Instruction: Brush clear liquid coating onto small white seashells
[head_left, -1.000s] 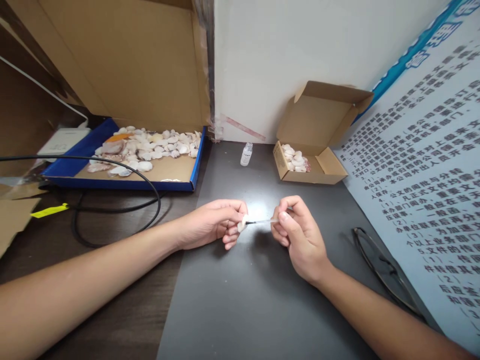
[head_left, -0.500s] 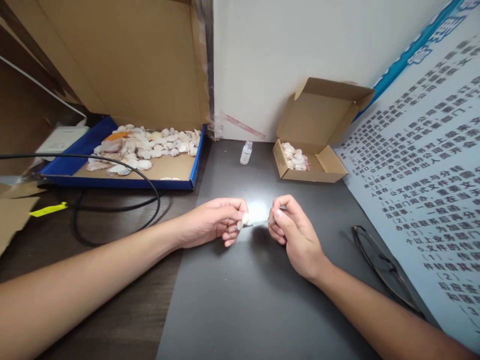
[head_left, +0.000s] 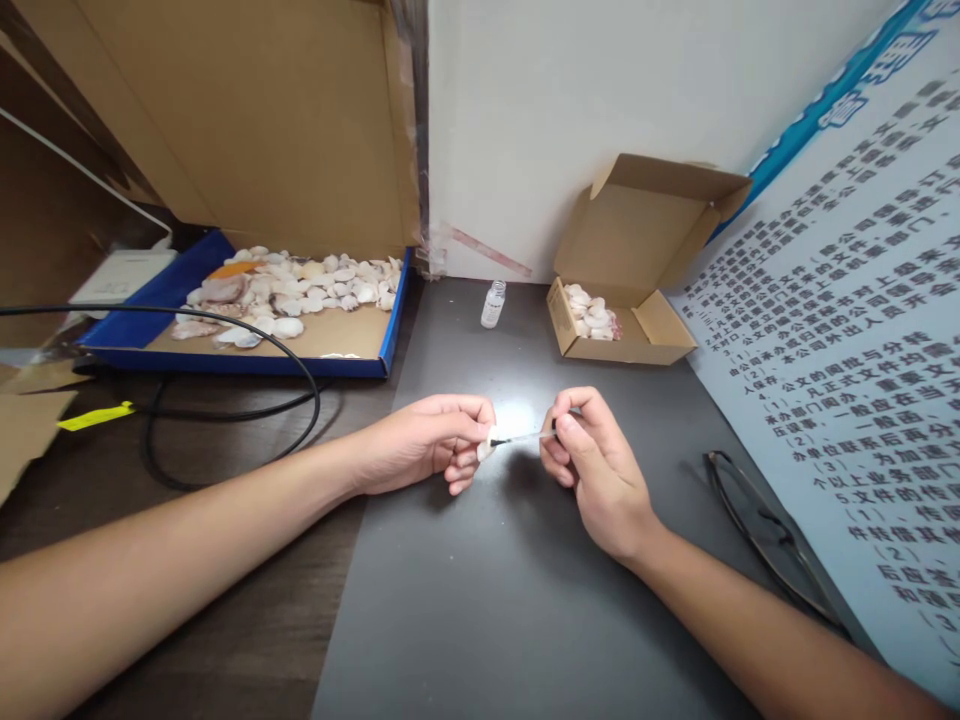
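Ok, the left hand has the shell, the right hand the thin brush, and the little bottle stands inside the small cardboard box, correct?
No: the head view shows the little bottle standing on the dark grey surface, left of the small cardboard box, not inside it. The left hand does hold the shell, and the right hand the thin brush.
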